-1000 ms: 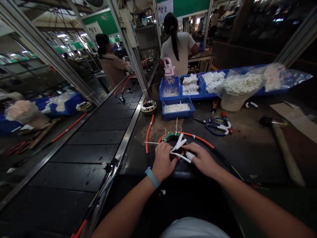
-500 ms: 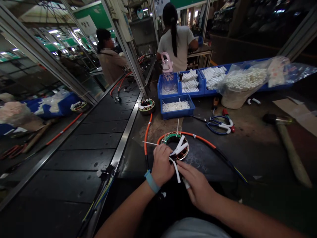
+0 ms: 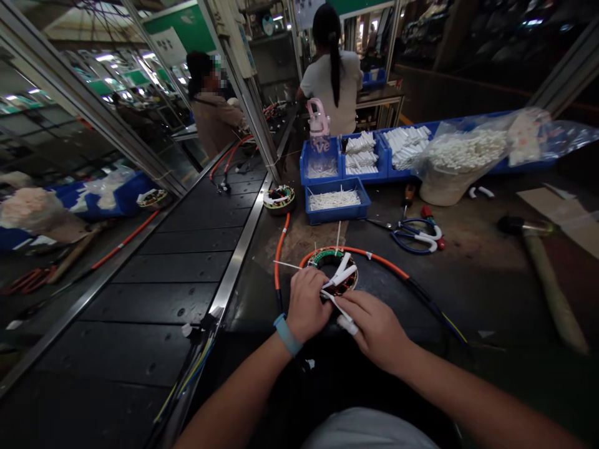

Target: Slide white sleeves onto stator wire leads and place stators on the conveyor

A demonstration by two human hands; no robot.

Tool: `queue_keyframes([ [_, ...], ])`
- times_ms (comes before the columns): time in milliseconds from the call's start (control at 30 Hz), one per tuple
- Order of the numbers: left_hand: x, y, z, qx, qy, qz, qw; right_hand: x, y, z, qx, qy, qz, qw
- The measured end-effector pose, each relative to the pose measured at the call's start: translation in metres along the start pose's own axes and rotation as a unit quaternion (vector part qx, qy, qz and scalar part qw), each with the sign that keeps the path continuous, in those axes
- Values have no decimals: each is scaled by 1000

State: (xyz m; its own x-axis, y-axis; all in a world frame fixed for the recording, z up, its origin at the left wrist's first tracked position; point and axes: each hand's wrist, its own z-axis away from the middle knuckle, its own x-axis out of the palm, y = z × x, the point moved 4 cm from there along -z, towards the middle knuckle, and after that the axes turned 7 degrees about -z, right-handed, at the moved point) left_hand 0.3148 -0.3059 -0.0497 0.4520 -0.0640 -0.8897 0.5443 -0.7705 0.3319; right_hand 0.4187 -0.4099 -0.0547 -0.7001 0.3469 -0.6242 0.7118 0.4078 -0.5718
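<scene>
A ring-shaped motor stator (image 3: 352,285) with copper windings and a green board strip lies near the bench's front edge. White sleeves (image 3: 345,274) stick up across its opening, and thin white ties stand out from its rim. My left hand (image 3: 306,305), with a blue band at the wrist, is closed at the stator's near left side; its fingertips hide what they pinch. At the near right side, my right hand (image 3: 381,327) pinches a white sleeve (image 3: 344,307) that runs toward the left fingers. An orange cable (image 3: 386,263) curves away from the stator to the right.
Behind the stator stands a blue tray (image 3: 334,215) of thin white ties, with blue bins (image 3: 388,168) of white sleeves beyond. Scissors (image 3: 414,237) and a hammer (image 3: 550,280) lie right. Another stator (image 3: 279,202) sits beside the conveyor (image 3: 173,268). Two people work farther back.
My right hand has moved slightly up toward the stator, its fingers now on the white sleeve that hung loose between the hands. My left hand stays nearly in place.
</scene>
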Motion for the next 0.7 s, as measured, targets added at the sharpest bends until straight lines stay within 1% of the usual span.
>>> queue_keyframes([
  [133,0,0,-2,3,-15,-13,1000,1,-7,-5,-23,-6,-24,999],
  [200,0,1,-3,3,-23,-19,1000,-1,-3,-11,1,-6,-75,997],
  [233,-1,1,-4,3,-26,-21,999,-2,3,-15,29,-7,-111,993],
  [300,-2,1,-6,7,-35,-24,999,-5,21,-26,118,-3,-186,975],
  [367,-3,1,-9,15,-48,-23,998,-5,43,-37,218,-4,-243,945],
  [400,-3,1,-10,21,-56,-22,998,-5,51,-41,258,-6,-263,930],
  [467,-4,1,-11,32,-72,-20,997,-6,62,-47,297,-17,-298,907],
  [533,-5,0,-11,40,-83,-21,995,-10,63,-50,296,-32,-335,894],
  [600,-4,-1,-9,48,-83,-17,995,-18,58,-49,277,-43,-364,888],
  [700,-4,-2,-5,62,-49,14,997,-28,48,-44,238,-65,-352,903],
])
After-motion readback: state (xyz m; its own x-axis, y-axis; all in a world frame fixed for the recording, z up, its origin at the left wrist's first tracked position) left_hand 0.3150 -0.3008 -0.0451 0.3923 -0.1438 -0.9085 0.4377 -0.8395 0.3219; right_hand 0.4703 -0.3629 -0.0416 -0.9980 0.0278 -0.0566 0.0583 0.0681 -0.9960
